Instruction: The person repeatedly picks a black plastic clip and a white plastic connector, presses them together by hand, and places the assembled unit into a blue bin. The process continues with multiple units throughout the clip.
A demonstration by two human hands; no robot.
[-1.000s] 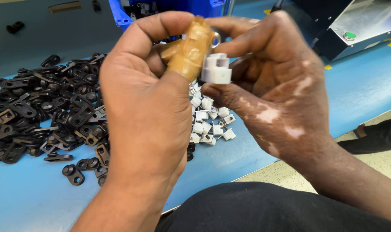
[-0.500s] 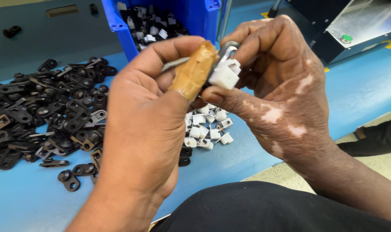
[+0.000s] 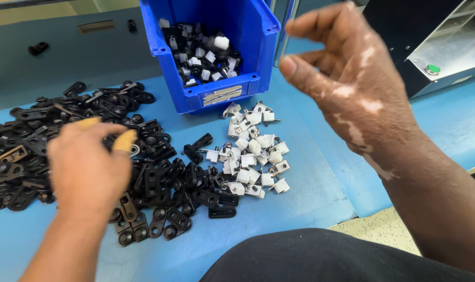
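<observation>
- Blue worktop (image 3: 321, 198) carries a blue bin (image 3: 258, 31) of joined pieces at the far side.
- Left hand (image 3: 86, 167) reaches down into the black brackets (image 3: 164, 183) heaped on the left, fingers curled onto them; whether it grips one I cannot tell.
- Right hand (image 3: 352, 83) hovers at right above the white clips (image 3: 253, 151), fingers loosely spread, holding nothing.

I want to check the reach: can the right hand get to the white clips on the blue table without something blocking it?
Probably yes. The right hand hangs open above the white clips, with nothing between them; the blue bin stands behind the pile.
</observation>
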